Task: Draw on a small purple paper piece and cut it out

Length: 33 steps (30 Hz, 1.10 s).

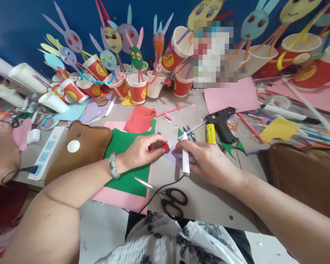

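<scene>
My left hand (144, 151), wearing a bangle, is closed with a small red paper piece (165, 147) at its fingertips, above a green sheet (132, 165). A short brown tip shows just past its index finger; what it belongs to is hidden. A white marker (185, 159) with a brownish end stands nearly upright in my right hand (206, 157), whose fingers are partly hidden behind it. Purple paper (172, 156) lies under the fingers, between both hands. Black-handled scissors (172, 200) lie open on the table in front of me.
Paper cups with paper puppets (137, 84) line the back. Right of my hands lie a black glue gun (222, 123) and a yellow cylinder (210, 134). On the left are a brown cushion-like pouch (82, 146), a power strip (48, 152) and another person's hand (2, 150).
</scene>
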Motion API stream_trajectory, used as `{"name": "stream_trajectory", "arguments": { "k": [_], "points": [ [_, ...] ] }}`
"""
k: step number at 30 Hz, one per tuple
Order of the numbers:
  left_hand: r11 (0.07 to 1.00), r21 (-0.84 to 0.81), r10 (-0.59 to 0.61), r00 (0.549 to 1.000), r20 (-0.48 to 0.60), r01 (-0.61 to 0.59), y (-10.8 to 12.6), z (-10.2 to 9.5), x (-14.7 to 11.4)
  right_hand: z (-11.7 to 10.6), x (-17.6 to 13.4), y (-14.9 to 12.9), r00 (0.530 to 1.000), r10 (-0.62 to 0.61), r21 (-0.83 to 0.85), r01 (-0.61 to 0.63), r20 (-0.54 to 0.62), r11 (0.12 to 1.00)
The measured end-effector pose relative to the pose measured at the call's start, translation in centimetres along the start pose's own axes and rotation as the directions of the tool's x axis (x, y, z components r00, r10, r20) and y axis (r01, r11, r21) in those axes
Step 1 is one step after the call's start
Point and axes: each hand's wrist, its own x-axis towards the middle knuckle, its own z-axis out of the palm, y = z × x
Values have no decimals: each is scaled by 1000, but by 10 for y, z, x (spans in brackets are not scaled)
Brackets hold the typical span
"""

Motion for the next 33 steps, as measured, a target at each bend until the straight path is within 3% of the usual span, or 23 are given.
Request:
{"name": "stream_trajectory", "arguments": {
  "k": [17, 27, 33],
  "points": [
    [997, -66, -40, 988, 148, 50, 9, -2, 0, -1, 2, 4, 1000, 11, 109, -9, -19, 994],
    [999, -53, 18, 988, 156, -10, 10, -1, 0, -3, 4, 2, 1000, 13, 116, -11, -14, 993],
    [986, -50, 165, 972, 169, -158, 10, 1, 1, -4, 4, 2, 1000, 11, 126, -10, -6, 992]
  ]
}}
